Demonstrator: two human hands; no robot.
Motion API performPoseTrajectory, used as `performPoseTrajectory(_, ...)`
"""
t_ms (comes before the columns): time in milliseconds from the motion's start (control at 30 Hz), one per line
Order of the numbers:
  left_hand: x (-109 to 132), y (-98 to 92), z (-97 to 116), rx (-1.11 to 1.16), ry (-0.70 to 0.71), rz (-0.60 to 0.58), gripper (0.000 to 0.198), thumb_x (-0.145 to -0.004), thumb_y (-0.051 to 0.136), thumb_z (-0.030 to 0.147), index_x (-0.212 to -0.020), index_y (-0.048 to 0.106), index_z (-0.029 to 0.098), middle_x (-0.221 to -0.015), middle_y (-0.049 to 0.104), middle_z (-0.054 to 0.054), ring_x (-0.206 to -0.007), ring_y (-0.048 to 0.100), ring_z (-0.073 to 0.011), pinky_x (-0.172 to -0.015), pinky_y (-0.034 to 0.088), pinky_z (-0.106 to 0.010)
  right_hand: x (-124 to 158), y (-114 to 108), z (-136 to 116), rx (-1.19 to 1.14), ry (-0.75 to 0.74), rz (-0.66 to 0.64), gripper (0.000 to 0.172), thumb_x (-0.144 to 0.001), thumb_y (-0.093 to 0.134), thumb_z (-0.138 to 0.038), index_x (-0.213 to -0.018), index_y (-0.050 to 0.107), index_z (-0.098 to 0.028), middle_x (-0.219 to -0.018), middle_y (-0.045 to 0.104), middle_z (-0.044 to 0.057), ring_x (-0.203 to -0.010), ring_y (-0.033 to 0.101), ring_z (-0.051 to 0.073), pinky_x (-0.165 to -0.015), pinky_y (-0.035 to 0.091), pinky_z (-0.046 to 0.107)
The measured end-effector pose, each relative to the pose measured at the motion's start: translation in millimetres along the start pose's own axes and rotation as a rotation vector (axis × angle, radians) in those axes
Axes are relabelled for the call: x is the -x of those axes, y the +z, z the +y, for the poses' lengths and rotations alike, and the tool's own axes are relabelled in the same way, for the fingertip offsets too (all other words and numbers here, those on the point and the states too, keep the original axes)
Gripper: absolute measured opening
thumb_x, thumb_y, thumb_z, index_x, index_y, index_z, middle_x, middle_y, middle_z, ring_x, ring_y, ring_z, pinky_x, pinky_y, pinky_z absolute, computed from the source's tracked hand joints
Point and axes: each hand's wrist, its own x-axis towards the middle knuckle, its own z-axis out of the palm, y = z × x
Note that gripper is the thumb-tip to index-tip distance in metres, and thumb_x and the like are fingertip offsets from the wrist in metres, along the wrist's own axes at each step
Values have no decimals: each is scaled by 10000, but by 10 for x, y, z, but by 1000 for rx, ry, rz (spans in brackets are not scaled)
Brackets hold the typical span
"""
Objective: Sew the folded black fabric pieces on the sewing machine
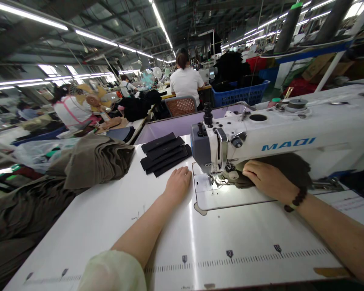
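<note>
My left hand [178, 185] rests palm down on the white table, left of the needle plate, with its fingers lying flat and nothing seen in it. Just beyond its fingertips lies a fanned stack of black fabric pieces [166, 152]. Under the arm of the sewing machine [279, 133], my right hand [268, 180] is closed on the edge of a dark olive fabric piece [286, 167]. That fabric reaches left to beside the presser foot [221, 180]; the machine arm hides part of it.
Heaps of brown-olive fabric [94, 161] cover the table's left side. A blue basket [241, 95] with black cloth stands behind the machine, and thread cones [288, 30] rise at the upper right. A person in white [185, 83] sits ahead; another works at the left.
</note>
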Motion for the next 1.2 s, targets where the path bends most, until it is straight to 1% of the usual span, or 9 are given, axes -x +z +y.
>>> performPoseTrajectory(167, 146, -263, 134, 26, 67, -10, 286, -860, 471, 63, -1107, 606, 118, -1233, 564, -152, -1115, 556, -252, -953, 456, -407, -68, -90, 176, -114, 124, 80, 202, -823, 387, -298, -671, 494, -219, -664, 621, 12, -618, 586, 154, -578, 439, 265)
performPoseTrajectory(333, 449, -593, 508, 236, 189, 40, 335, -863, 476, 83, -1186, 550, 133, -1247, 566, -107, -1090, 572, -223, -927, 500, -359, 115, -300, 169, -163, 189, 167, 144, -791, 418, -325, -744, 495, -212, -699, 639, 30, -639, 612, 170, -573, 457, 275)
performPoseTrajectory(467, 613, -766, 844, 468, 302, 140, 466, -880, 457, 105, -1336, 368, 131, -1292, 521, -131, -1184, 502, -226, -980, 462, -383, 654, -349, -119, -121, 111, 142, 162, -824, 423, -314, -852, 555, -225, -736, 661, 16, -593, 621, 161, -517, 447, 263)
performPoseTrajectory(567, 618, -745, 1039, 541, 421, 91, 575, -863, 541, 174, -1372, 288, 88, -1384, 413, -176, -1301, 370, -246, -1063, 365, -410, 1073, -179, -499, -115, -31, 71, 195, -851, 397, -241, -888, 588, -244, -764, 676, -8, -620, 641, 138, -523, 481, 233)
performPoseTrajectory(733, 616, -542, 1122, 542, 611, -169, 240, -879, 544, 217, -1082, 589, 98, -1309, 511, -156, -1238, 461, -244, -1075, 343, -390, 1320, 14, -990, -301, -71, -100, 270, -846, 358, -176, -826, 617, -251, -742, 674, -28, -647, 646, 116, -577, 515, 203)
performPoseTrajectory(867, 848, -523, 886, 667, 514, -215, 218, -855, 456, 63, -980, 630, 108, -1265, 558, -123, -1207, 496, -202, -1050, 375, -304, 1420, -72, -747, -368, -7, -213, 225, -816, 550, -400, -1001, 642, -312, -920, 694, -20, -811, 665, 156, -675, 539, 210)
performPoseTrajectory(967, 1118, -586, 634, 819, 317, -241, 354, -764, 425, -24, -1003, 609, 162, -1261, 564, -69, -1187, 511, -160, -1023, 404, -280, 1595, -77, -361, -317, -82, -229, 597, -669, 679, -553, -1224, 542, -383, -1209, 593, 0, -1052, 588, 233, -838, 519, 309)
performPoseTrajectory(1067, 1337, -597, 466, 895, 7, -161, 289, -825, 410, 42, -997, 585, 195, -1216, 591, -47, -1102, 568, -143, -964, 450, -270, 1665, -27, -178, -294, -194, -362, 817, -647, 694, -559, -1375, 365, -385, -1353, 458, 19, -1180, 482, 266, -934, 453, 387)
performPoseTrajectory(1200, 1402, -533, 428, 921, -213, -67, 239, -906, 377, 182, -1024, 582, 215, -1076, 654, -38, -984, 620, -155, -877, 487, -274, 1410, -1, -390, -308, -126, -288, 347, -828, 544, -427, -1170, 579, -374, -1286, 532, -1, -1136, 531, 213, -906, 480, 352)
